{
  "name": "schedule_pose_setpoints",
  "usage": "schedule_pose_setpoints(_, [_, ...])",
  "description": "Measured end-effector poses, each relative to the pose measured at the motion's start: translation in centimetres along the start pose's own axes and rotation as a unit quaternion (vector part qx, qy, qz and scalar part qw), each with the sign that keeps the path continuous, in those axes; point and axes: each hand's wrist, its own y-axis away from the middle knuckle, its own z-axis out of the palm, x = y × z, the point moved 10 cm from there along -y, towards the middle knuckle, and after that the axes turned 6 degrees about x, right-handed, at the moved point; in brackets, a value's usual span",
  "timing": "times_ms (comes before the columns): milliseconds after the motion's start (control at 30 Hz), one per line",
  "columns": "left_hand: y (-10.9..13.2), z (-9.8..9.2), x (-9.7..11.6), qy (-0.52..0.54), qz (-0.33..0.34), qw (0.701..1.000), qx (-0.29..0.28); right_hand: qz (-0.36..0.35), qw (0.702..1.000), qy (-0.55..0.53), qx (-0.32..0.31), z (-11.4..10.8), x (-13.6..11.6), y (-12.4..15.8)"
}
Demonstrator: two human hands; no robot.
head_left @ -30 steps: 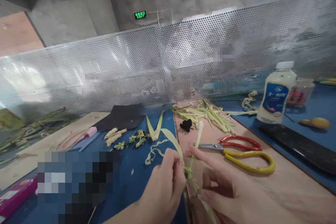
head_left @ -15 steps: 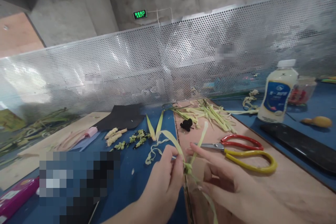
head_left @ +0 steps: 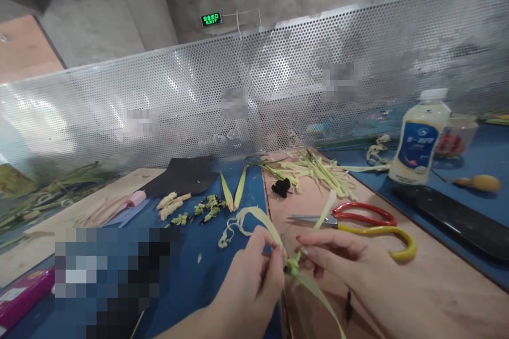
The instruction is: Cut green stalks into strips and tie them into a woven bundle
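My left hand [head_left: 248,283] pinches a pale green leaf strip [head_left: 258,214] between thumb and fingers. Its long end arches up to the left and curls at the tip. Just right of those fingertips is a small green knot [head_left: 293,266] where strips cross. My right hand [head_left: 352,262] has thumb and fingers closed on a strip by the knot; another end rises behind its fingers, and a tail hangs down toward me. Beyond the right hand lie scissors [head_left: 333,219] with one red and one yellow handle, the yellow one partly covered by that hand.
Cut leaf strips [head_left: 326,172] and a black lump [head_left: 281,187] lie on the brown board [head_left: 441,275]. Two pointed leaves [head_left: 239,189], green woven pieces [head_left: 210,207] and beige pieces [head_left: 172,204] are to the left. A bottle [head_left: 419,140] and black case [head_left: 453,220] stand right.
My right hand has shifted right, and its fingers have closed in beside the knot. The tail of the strip now swings further right. My left hand stays nearly in place.
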Motion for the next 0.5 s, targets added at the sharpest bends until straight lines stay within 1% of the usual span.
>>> schedule_pose_setpoints(100, [0.0, 0.0, 0.3, -0.002, 0.003, 1.0, -0.004, -0.014, 1.0, -0.004, 0.019, -0.3, 0.5, -0.4])
schedule_pose_setpoints(233, [0.0, 0.4, 0.4, 0.042, -0.016, 0.999, -0.016, 0.021, 0.999, -0.029, 0.025, -0.4, 1.3, -0.4])
schedule_pose_setpoints(300, [-0.1, 0.5, 0.3, 0.091, -0.032, 0.995, -0.004, 0.04, 0.998, -0.039, 0.025, -0.5, 1.5, -0.2])
schedule_pose_setpoints(367, [-0.3, 0.4, 0.0, 0.149, -0.055, 0.987, 0.022, 0.046, 0.998, -0.039, 0.037, -0.8, 1.3, -0.1])
schedule_pose_setpoints(500, [-0.5, 0.6, -0.7, 0.226, -0.094, 0.968, 0.054, 0.027, 0.998, -0.017, 0.061, -1.3, 0.5, 0.2])
